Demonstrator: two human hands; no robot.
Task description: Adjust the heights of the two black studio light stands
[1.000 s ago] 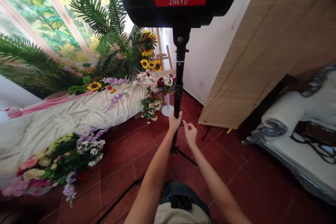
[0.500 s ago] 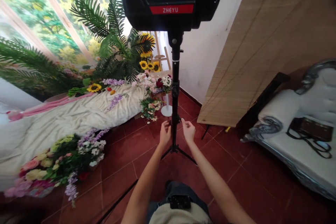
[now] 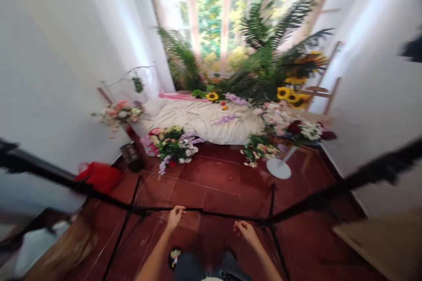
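My left hand (image 3: pixel 176 216) is held out low in front of me, its fingers loosely bent with nothing visible in them. Behind its fingertips runs a thin black stand leg (image 3: pixel 194 209); I see no grip on it. To the right, my right hand (image 3: pixel 246 231) hovers with half-curled, slightly parted fingers, also holding nothing visible. It is nearest to the right light stand (image 3: pixel 316 197), a black pole leaning outward in the wide view. A second black light stand (image 3: pixel 102 195) stands on the left. The picture is blurred.
A bed-like platform with cream cloth (image 3: pixel 198 118) lies below the window. Flower bunches (image 3: pixel 174 142), palm leaves (image 3: pixel 263 48), sunflowers (image 3: pixel 290 94) and a white round-based stand (image 3: pixel 278 169) surround it. A red bag (image 3: pixel 99 176) rests at left; a woven panel (image 3: pixel 385 241) is at lower right.
My view has swung left from the stand with the ZHEYU lamp to the window and bed. Both hands have come away from that stand's pole and moved farther apart.
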